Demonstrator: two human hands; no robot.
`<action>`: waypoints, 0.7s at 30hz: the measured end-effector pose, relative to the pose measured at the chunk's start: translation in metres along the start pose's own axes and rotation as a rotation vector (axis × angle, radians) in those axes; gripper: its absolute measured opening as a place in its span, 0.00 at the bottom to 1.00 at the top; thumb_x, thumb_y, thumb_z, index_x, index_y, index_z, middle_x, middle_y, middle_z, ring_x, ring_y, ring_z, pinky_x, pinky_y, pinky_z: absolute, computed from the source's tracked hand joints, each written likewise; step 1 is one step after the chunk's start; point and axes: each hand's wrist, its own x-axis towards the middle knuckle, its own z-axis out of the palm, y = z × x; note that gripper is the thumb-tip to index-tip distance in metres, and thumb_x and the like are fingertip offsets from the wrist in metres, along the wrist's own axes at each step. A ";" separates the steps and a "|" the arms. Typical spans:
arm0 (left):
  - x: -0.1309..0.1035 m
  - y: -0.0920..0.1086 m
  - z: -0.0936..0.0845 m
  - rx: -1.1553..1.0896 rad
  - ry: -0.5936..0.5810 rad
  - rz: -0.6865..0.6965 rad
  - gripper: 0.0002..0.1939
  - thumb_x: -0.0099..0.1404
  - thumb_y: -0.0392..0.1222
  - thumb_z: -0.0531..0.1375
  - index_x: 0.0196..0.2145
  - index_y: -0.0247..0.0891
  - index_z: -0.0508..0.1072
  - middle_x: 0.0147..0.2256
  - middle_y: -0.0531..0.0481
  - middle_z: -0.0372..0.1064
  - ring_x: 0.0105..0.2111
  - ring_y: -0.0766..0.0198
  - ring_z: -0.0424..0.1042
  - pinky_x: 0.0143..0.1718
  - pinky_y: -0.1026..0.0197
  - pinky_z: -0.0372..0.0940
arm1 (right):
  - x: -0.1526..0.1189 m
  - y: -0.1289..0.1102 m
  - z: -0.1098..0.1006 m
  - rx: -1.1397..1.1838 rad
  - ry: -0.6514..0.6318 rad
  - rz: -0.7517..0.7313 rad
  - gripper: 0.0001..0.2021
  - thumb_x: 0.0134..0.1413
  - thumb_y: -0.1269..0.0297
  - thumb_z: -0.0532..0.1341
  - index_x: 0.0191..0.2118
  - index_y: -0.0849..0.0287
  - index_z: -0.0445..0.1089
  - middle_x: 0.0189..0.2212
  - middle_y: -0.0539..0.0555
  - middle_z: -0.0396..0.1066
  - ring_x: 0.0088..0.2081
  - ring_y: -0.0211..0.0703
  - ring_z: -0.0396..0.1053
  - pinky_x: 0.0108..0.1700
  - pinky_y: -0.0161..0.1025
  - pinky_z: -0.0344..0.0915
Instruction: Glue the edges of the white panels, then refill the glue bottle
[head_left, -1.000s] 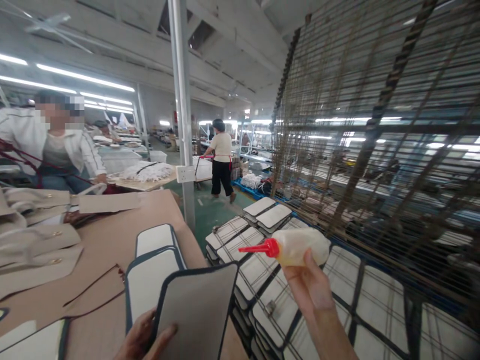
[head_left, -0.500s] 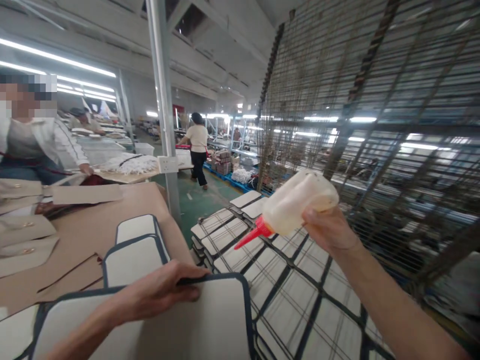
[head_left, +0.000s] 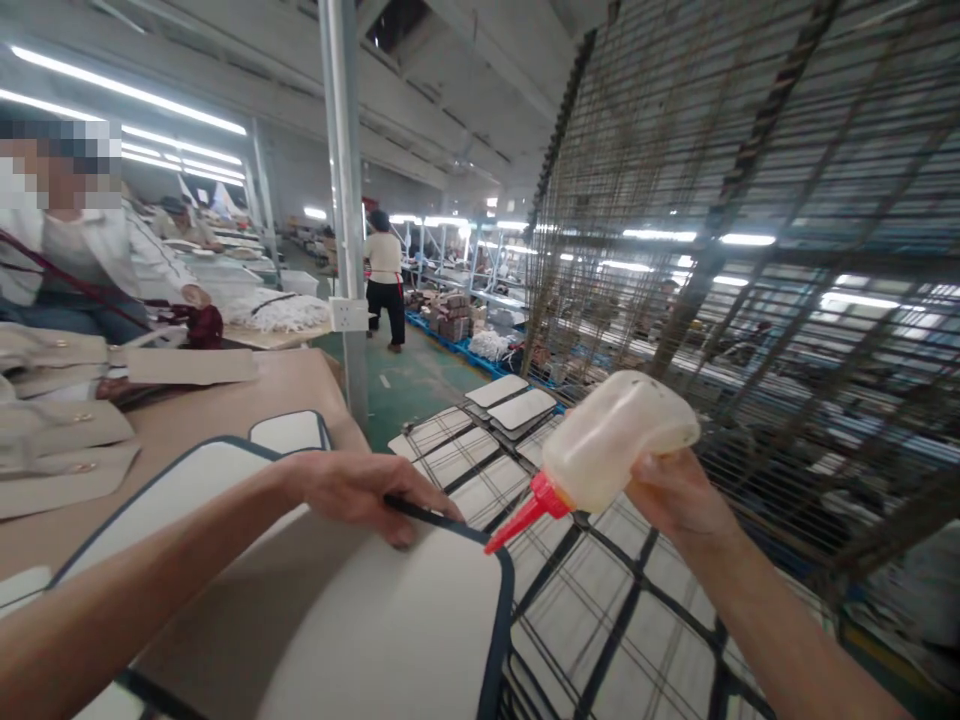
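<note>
My left hand [head_left: 367, 490] pinches the upper edge of a pale panel with dark blue edging [head_left: 382, 630], which is lifted and tilted. My right hand [head_left: 675, 495] grips a translucent squeeze bottle [head_left: 615, 440], tipped downward with its red nozzle [head_left: 525, 510] pointing left. The nozzle tip is close to the panel's upper right corner; whether it touches the edging I cannot tell. Yellowish liquid seems to show inside the bottle. Behind the held panel lie more edged panels [head_left: 289, 430] on the brown table.
Wire racks [head_left: 645, 570] carrying several pale panels stand to the right, with raised mesh frames [head_left: 675, 200] behind them. A metal post [head_left: 349, 220] rises beyond the brown tabletop [head_left: 300, 380]. A co-worker [head_left: 82, 250] sits at the left; another person [head_left: 385, 280] stands in the aisle.
My left hand has raised and tilted the panel, moving it right. The bottle has come down slightly, its nozzle now near the panel's corner. The person in the aisle has moved farther off.
</note>
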 end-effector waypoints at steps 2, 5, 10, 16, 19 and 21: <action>-0.006 0.004 -0.010 -0.075 -0.222 -0.074 0.29 0.56 0.56 0.61 0.45 0.27 0.77 0.41 0.45 0.77 0.45 0.48 0.73 0.48 0.60 0.65 | 0.001 0.003 0.008 0.017 0.045 0.000 0.33 0.23 0.58 0.77 0.44 0.49 0.72 0.30 0.51 0.78 0.41 0.55 0.75 0.48 0.53 0.69; -0.017 0.007 -0.029 -0.122 -0.319 -0.157 0.27 0.57 0.50 0.61 0.49 0.26 0.74 0.44 0.45 0.76 0.48 0.46 0.71 0.50 0.58 0.63 | 0.004 0.008 0.021 0.040 0.094 0.015 0.35 0.18 0.58 0.77 0.43 0.49 0.73 0.30 0.52 0.78 0.41 0.57 0.75 0.49 0.55 0.68; -0.029 -0.002 -0.049 -0.188 -0.256 -0.153 0.25 0.54 0.47 0.64 0.46 0.26 0.76 0.39 0.45 0.77 0.45 0.45 0.72 0.49 0.55 0.65 | 0.012 0.019 0.035 0.044 0.057 0.025 0.30 0.20 0.57 0.77 0.39 0.48 0.74 0.31 0.51 0.78 0.42 0.56 0.75 0.50 0.54 0.68; -0.042 -0.016 -0.061 -0.187 -0.233 -0.175 0.24 0.57 0.46 0.62 0.47 0.25 0.75 0.40 0.45 0.77 0.44 0.49 0.73 0.47 0.59 0.66 | 0.022 0.038 0.032 0.026 0.002 0.030 0.28 0.29 0.57 0.75 0.43 0.45 0.72 0.34 0.48 0.78 0.43 0.53 0.74 0.51 0.52 0.68; -0.048 -0.020 -0.066 -0.165 -0.219 -0.197 0.24 0.59 0.46 0.61 0.48 0.26 0.75 0.41 0.46 0.77 0.43 0.51 0.73 0.45 0.62 0.65 | 0.027 0.045 0.031 0.043 -0.007 0.034 0.31 0.29 0.59 0.75 0.46 0.46 0.71 0.33 0.48 0.78 0.42 0.53 0.75 0.51 0.53 0.68; -0.050 -0.022 -0.069 -0.169 -0.218 -0.209 0.24 0.59 0.45 0.61 0.49 0.26 0.74 0.41 0.45 0.77 0.42 0.51 0.73 0.44 0.62 0.66 | 0.030 0.048 0.033 0.040 -0.022 0.052 0.31 0.30 0.58 0.75 0.47 0.48 0.70 0.32 0.50 0.78 0.43 0.55 0.75 0.50 0.55 0.68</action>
